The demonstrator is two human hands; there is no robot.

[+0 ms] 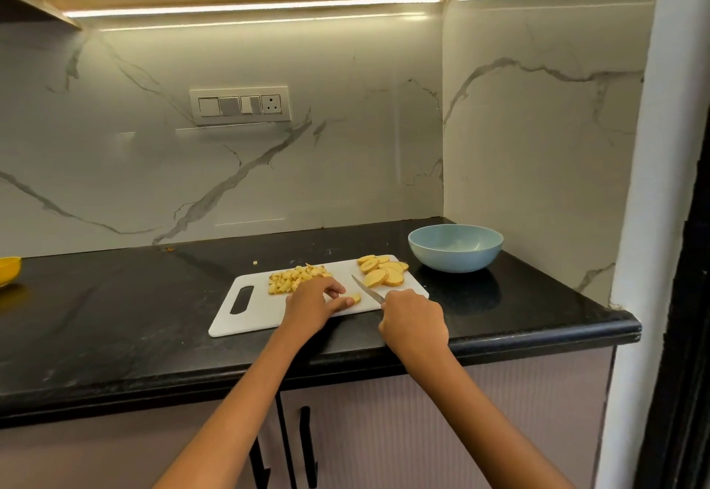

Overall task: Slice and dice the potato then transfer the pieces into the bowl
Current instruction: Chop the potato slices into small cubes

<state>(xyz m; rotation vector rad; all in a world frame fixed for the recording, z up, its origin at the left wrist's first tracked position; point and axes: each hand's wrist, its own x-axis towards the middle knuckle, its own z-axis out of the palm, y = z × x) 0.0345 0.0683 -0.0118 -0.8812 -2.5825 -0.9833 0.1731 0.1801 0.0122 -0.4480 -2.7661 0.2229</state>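
1. White plastic cutting board [246,319] lies on the black counter [115,315], with the potato on it in 3 lots: a diced heap [294,278] at far left, a stack of round slices [384,270] at far right, and 1 small piece [355,299] in the middle.
2. The left hand [311,302] pins that small piece, thumb and fingers pinched around it.
3. The right hand [413,321] has its fingers wrapped tight on the handle of a knife [367,288], blade angled far-left toward the piece.
4. The blue bowl [455,248] stands just right of the board's far corner; no potato shows inside.
5. Cut potato is likely firm, light and wet-slick, so a small piece may skid; holding it by its sides, fingertips tucked back from the blade, seems safest.
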